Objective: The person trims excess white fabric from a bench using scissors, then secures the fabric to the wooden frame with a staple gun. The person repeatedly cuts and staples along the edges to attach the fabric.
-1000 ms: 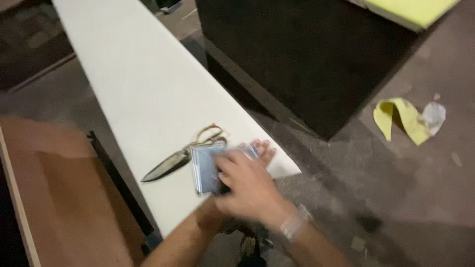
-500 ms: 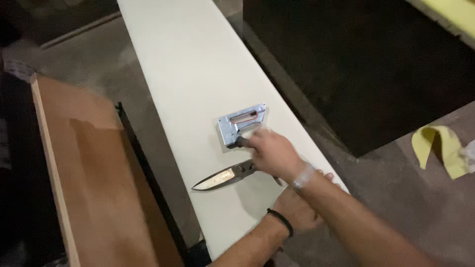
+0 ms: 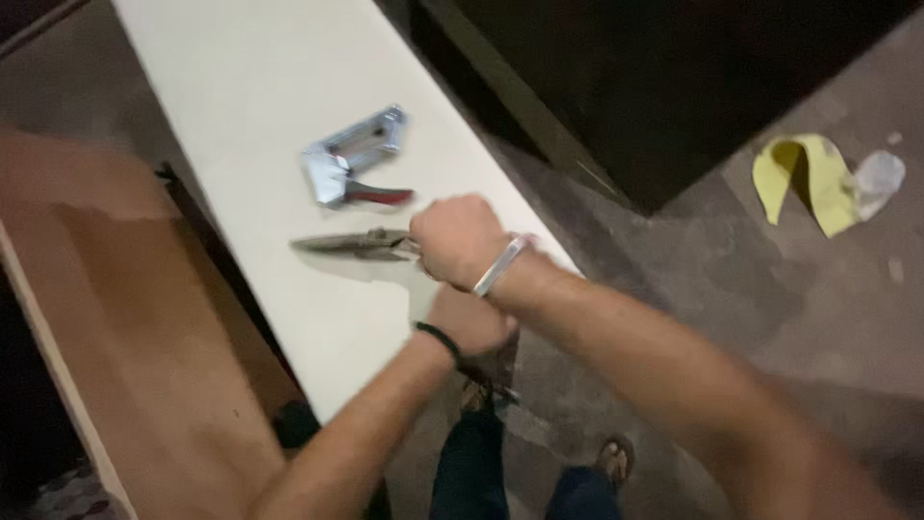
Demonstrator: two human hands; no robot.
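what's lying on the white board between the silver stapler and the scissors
Nothing: in the head view, only bare white board separates the stapler from the scissors, whose handles the right hand grips.

Dim rm: grey concrete floor (image 3: 731,279), long white board (image 3: 260,87), brown wood panel (image 3: 125,318).

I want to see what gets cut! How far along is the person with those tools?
Done: the metal staple gun lies alone on the white board, nobody touching it. In hand: the right hand is closed around the scissors' handles, the blades lying shut on the board; the left hand sits just below it. Left: nothing looks cut; the yellow scrap lies on the floor.
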